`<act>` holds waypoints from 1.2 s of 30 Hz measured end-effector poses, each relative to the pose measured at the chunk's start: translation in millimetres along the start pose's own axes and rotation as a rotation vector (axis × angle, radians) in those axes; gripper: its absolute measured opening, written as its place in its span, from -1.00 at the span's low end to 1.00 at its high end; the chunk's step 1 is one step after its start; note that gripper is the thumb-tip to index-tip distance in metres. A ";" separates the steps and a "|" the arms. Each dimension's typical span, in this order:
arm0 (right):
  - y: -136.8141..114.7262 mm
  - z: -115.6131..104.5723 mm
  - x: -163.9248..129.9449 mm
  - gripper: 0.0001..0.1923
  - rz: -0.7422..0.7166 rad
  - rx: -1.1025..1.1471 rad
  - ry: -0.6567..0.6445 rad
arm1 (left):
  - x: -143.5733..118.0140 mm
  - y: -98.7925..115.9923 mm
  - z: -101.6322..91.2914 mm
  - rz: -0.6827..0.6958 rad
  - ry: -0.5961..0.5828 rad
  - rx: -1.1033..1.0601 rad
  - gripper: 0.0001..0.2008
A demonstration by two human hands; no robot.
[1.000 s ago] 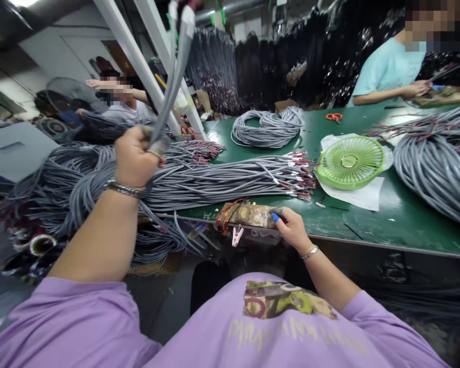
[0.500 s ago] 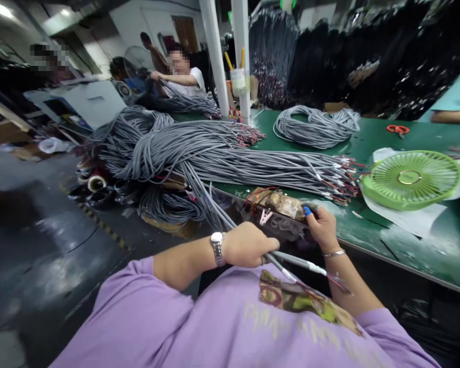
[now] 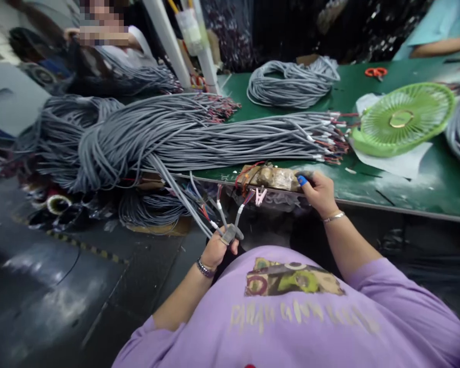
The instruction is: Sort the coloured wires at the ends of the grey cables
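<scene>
My left hand (image 3: 217, 249), with grey coverings on its fingertips, is closed around several grey cables (image 3: 191, 204) just off the table's front edge. Their stripped ends (image 3: 240, 208), with white sleeves and thin coloured wires, fan upward from the fist. To the right, my right hand (image 3: 319, 191) pinches the right end of a tape-wrapped block (image 3: 279, 177) at the table edge, its thumb covered in blue. A pink clip (image 3: 259, 197) hangs below the block, close to the cable ends. Orange and red wires (image 3: 245, 176) wrap the block's left end.
A large pile of grey cables (image 3: 222, 143) lies along the green table (image 3: 391, 189). Behind it sit a coiled bundle (image 3: 291, 84) and orange scissors (image 3: 375, 73). A green fan (image 3: 406, 120) stands at right. Across the table, a person (image 3: 138, 46) handles cables.
My left hand has moved left and turned, so the cable ends now point up near the clip instead of right across my shirt. My right hand stays at the block. The view has tilted down.
</scene>
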State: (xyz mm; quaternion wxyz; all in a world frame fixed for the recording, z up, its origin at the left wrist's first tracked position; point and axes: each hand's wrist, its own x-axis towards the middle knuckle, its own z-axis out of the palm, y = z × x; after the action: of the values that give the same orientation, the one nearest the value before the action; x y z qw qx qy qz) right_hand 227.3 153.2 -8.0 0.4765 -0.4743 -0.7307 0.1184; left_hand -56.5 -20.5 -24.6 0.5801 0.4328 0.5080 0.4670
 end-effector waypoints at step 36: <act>-102.9 19.3 -81.0 -0.69 -0.042 0.628 -0.669 | 29.9 21.6 30.7 0.148 -0.562 0.566 -0.62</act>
State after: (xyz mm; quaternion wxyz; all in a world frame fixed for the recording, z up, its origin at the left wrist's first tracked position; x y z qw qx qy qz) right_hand 159.7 39.5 -1.0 0.3375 -0.2277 -0.7825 0.4711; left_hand -26.7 12.1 -5.7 0.5191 0.7216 0.4057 0.2128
